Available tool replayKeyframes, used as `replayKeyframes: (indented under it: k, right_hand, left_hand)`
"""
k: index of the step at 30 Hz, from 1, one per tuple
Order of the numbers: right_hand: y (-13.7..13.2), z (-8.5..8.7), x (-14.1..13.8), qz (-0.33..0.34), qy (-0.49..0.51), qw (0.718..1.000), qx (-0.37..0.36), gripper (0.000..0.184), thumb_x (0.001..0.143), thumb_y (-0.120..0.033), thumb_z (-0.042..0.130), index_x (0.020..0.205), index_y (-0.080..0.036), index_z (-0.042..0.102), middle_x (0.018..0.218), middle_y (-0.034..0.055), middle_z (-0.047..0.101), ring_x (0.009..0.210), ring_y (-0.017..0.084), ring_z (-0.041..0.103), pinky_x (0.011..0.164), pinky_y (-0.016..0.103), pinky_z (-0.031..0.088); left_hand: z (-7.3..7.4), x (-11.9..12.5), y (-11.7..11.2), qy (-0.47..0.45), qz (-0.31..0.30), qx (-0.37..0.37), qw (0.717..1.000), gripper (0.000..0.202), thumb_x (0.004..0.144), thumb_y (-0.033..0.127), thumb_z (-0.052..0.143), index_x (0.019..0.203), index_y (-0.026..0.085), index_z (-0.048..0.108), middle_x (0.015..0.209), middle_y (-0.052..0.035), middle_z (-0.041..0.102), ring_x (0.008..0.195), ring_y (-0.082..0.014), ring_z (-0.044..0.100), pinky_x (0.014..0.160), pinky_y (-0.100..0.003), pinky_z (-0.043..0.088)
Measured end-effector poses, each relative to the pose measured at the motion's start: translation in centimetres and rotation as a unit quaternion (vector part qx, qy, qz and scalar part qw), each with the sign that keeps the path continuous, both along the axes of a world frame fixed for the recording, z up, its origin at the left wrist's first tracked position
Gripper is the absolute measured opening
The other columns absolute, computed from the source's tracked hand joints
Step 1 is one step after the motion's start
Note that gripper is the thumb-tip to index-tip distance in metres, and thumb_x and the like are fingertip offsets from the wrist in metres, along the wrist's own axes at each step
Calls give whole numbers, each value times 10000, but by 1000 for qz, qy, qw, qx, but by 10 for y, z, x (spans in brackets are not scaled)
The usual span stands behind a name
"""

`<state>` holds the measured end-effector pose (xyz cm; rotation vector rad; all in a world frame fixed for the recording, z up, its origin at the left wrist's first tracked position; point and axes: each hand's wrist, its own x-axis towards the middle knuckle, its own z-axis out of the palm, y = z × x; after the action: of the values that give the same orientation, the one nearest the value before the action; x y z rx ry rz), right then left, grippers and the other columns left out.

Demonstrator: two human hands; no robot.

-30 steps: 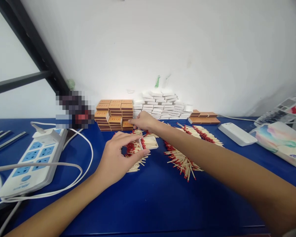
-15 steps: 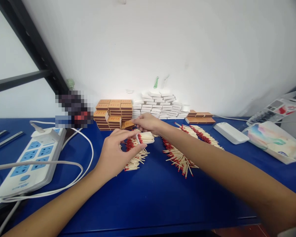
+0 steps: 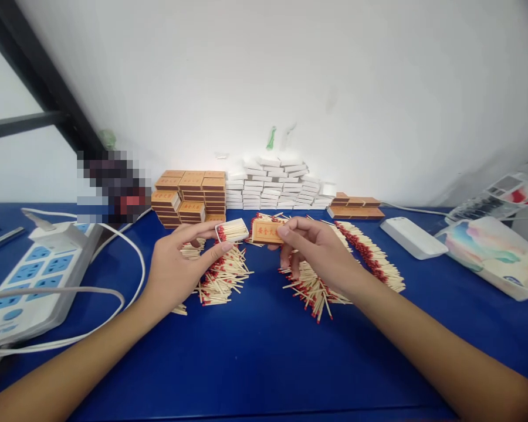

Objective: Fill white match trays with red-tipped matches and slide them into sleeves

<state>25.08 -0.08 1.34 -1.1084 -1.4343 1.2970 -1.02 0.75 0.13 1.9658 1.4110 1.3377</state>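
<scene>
My left hand (image 3: 176, 269) pinches a white inner tray of matches (image 3: 232, 230), red heads toward the left end. My right hand (image 3: 319, 252) grips an orange matchbox sleeve (image 3: 267, 231) just to the right of the tray, almost touching it. Both are held a little above the blue table (image 3: 255, 363). Loose matches lie in piles under and between the hands, one pile (image 3: 222, 275) below the left hand's fingers and another pile (image 3: 317, 287) below the right hand.
Stacked orange matchboxes (image 3: 189, 196), white trays (image 3: 273, 184) and a few flat orange sleeves (image 3: 356, 206) line the wall. A power strip (image 3: 22, 281) with white cables lies at left. A white remote-like block (image 3: 412, 237) and a tissue pack (image 3: 497, 255) sit at right.
My right hand has drawn back from the orange stack with a sleeve and brought it beside the tray. The left hand has lifted the tray slightly; the view shifted right.
</scene>
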Motion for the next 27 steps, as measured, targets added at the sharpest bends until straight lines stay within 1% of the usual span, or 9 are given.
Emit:
replayKeyframes:
  k: [2, 4, 6, 8, 12, 15, 18, 23, 27]
  right_hand:
    - [-3, -2, -4, 5, 12, 1000, -11, 420, 873, -604, 738, 861, -206, 605, 705, 12, 730, 493, 130, 647, 406, 235, 527]
    - [-3, -4, -5, 7, 23, 1000, -20, 417, 882, -598, 733, 871, -197, 618, 782, 34, 761, 507, 127, 669, 411, 229, 538]
    - [-4, -5, -3, 6, 29, 999, -21, 407, 897, -589, 723, 892, -190, 639, 775, 34, 760, 511, 127, 676, 415, 221, 545]
    - [-5, -5, -2, 4, 32, 999, -14, 394, 915, -575, 711, 906, -186, 652, 766, 32, 758, 517, 128, 681, 421, 218, 551]
    - [-9, -5, -5, -12, 39, 999, 16, 379, 928, -561, 702, 875, -191, 637, 898, 63, 794, 526, 135, 698, 417, 231, 559]
    - [-12, -4, -10, -36, 51, 997, 37, 380, 926, -548, 710, 827, -195, 609, 896, 67, 801, 520, 144, 704, 410, 233, 557]
    - [-14, -4, -12, -50, 58, 996, 46, 385, 926, -539, 714, 801, -195, 597, 892, 71, 805, 513, 147, 704, 404, 234, 552]
    - [-15, -5, -10, -66, 56, 995, 40, 402, 910, -543, 732, 779, -187, 599, 882, 79, 808, 488, 139, 691, 394, 224, 541]
    - [-16, -5, -9, -65, 62, 995, 32, 401, 892, -542, 754, 783, -181, 619, 891, 82, 812, 482, 137, 689, 392, 220, 540]
  left_hand:
    - [1, 2, -3, -16, -5, -22, 1000, 435, 780, 522, 858, 1131, 272, 798, 1085, -55, 805, 962, -249, 750, 891, -386, 595]
    - [2, 4, -7, -25, -9, -40, 999, 440, 761, 506, 877, 1126, 271, 800, 1064, -54, 811, 959, -254, 765, 888, -381, 621]
    - [3, 7, -10, -29, -16, -49, 998, 444, 748, 485, 893, 1131, 281, 799, 1057, -41, 815, 972, -248, 771, 911, -368, 629]
    - [4, 8, -12, -39, -18, -56, 997, 440, 748, 478, 896, 1132, 286, 799, 1055, -32, 817, 984, -243, 775, 911, -353, 637]
    - [5, 7, -12, -62, -16, -53, 997, 452, 730, 471, 911, 1116, 262, 804, 1049, -47, 819, 988, -255, 778, 869, -346, 654]
    - [5, 6, -12, -71, -15, -50, 996, 486, 714, 451, 928, 1135, 245, 799, 1063, -59, 818, 984, -264, 779, 869, -356, 654]
    - [6, 6, -13, -85, -22, -47, 995, 471, 727, 433, 923, 1136, 236, 799, 1052, -60, 821, 970, -258, 783, 871, -351, 653]
    - [7, 9, -14, -103, -45, -71, 991, 460, 732, 400, 926, 1139, 231, 796, 1032, -52, 825, 938, -229, 786, 819, -293, 651]
    - [8, 9, -15, -94, -55, -59, 992, 443, 746, 377, 921, 1144, 230, 795, 1032, -47, 825, 942, -214, 781, 862, -284, 637]
